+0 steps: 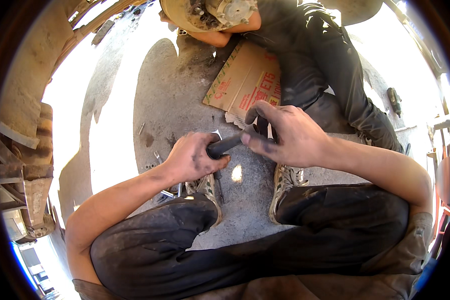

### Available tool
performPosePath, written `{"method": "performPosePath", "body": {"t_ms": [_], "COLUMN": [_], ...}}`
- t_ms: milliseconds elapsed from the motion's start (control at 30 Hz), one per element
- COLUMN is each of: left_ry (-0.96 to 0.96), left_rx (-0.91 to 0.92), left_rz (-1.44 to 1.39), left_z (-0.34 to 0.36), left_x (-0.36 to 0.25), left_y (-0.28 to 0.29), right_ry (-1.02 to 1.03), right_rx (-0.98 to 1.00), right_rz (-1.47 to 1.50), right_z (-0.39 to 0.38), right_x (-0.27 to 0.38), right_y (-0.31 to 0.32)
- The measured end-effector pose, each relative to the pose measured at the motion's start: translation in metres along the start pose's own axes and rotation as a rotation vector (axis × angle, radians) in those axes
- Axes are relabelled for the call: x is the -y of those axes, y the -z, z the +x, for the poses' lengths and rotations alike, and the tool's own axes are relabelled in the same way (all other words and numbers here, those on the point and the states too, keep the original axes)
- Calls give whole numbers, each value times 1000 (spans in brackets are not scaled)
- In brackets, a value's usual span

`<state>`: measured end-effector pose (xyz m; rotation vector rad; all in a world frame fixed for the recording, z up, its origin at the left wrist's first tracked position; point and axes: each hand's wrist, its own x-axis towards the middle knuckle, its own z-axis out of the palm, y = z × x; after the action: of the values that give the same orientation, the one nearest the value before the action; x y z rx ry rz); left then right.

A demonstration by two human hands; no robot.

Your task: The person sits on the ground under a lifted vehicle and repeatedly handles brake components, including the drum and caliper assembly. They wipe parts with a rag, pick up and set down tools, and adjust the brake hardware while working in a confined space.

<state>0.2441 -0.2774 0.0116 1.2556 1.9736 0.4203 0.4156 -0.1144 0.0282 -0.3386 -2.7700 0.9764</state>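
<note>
- Two people share this patch of concrete ground (185, 100): I sit cross-legged in dark trousers (210, 250), and a co-worker in dark clothes (325, 65) crouches ahead of me at a rusty wheel hub (220, 12), forearm against it; that hub reads as work in hand, not finished.
- One flattened cardboard sheet (240, 80) lies between us, partly under the co-worker's legs.
- Both my worn shoes (285, 185) rest on the ground below my hands.
- My right hand (290, 135), grimy, pinches the far end of a dark cylindrical tool (227, 144) between thumb and curled fingers.
- My left hand (192, 157) is wrapped tight around the near end of the same tool, which I hold level above the ground, between my knees.
- Several small metal parts (157, 162), apparently bolts or sockets, lie loose on the ground beside my left wrist; I judge the job mid-course, with these pieces not yet fitted or put away.
- Whether the tool's two ends are being joined or parted, I cannot tell.
</note>
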Motion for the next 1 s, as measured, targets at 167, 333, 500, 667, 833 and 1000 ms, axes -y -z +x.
{"method": "performPosePath", "body": {"t_ms": [167,333,500,667,833,1000], "left_ry": [-22,-10,-24,-73,-34,-80], "left_rx": [0,-13,-6,-24,-28,-32], "left_rz": [3,25,-12,-9,-67,-30], "left_z": [-1,0,0,0,-1,-1], "left_x": [4,-1,2,-1,3,-4], "left_y": [-2,1,-2,-3,-3,-2], "right_ry": [-6,-54,125,9,104,-17], "right_rx": [125,146,45,105,46,135], "right_rz": [-71,-15,-77,-168,-107,-224], "right_z": [5,5,-1,2,-3,1], "right_x": [9,8,1,2,1,2], "right_y": [15,19,11,14,13,12]}}
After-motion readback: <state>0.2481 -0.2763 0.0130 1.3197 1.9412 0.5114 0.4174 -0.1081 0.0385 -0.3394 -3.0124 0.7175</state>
